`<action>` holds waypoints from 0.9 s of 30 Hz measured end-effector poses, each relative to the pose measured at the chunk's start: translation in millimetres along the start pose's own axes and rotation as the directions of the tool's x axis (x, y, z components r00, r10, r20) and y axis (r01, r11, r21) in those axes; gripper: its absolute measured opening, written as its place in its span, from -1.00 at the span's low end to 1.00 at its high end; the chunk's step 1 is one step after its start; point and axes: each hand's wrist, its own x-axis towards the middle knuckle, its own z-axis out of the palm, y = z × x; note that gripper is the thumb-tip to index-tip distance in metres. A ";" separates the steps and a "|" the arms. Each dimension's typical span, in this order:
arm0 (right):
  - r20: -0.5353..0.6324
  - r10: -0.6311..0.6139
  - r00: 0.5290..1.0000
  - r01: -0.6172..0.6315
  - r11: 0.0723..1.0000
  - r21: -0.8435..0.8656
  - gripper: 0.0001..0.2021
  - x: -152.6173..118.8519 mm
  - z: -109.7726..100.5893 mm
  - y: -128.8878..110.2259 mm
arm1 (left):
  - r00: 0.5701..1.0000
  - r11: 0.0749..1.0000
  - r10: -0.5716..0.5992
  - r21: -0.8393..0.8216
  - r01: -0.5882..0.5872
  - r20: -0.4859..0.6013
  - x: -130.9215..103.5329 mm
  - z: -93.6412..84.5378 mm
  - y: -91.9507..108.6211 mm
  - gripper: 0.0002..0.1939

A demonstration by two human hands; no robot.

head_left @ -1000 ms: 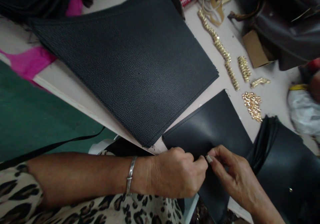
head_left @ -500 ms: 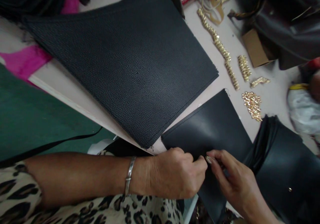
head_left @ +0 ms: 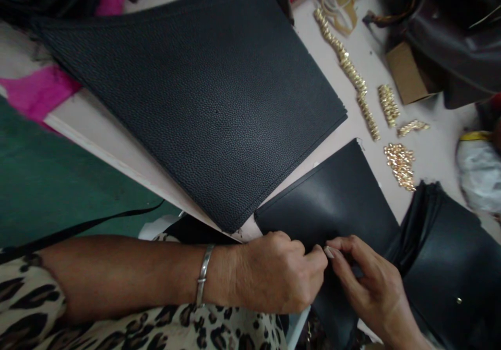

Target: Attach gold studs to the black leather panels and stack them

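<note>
Smooth black panel (head_left: 332, 193) spreads at 12 o'clock from where the tightly curled left hand (head_left: 289, 274) meets the right hand (head_left: 371, 282), whose thumb and forefinger press together; what either clamps cannot be told. Uneven tugging could crease the panel.

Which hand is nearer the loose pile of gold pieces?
Right. The right hand is below and slightly left of the pile in view; the left hand is farther off, lower left.

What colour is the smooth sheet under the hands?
The smooth sheet is black; the head view shows it best.
</note>
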 end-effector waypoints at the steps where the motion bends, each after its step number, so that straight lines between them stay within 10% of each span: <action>1: 0.013 0.015 1.000 -0.015 1.000 0.016 -0.94 0.6 -0.6 0.1 | 1.000 1.000 -0.001 0.002 0.001 -0.005 -0.1 0.1 0.2 -0.70; 27: 0.093 0.141 0.986 -0.153 0.978 0.143 -0.82 16.1 -11.8 -4.1 | 1.000 1.000 -0.002 -0.014 0.002 0.007 -0.8 -1.7 -0.7 -0.71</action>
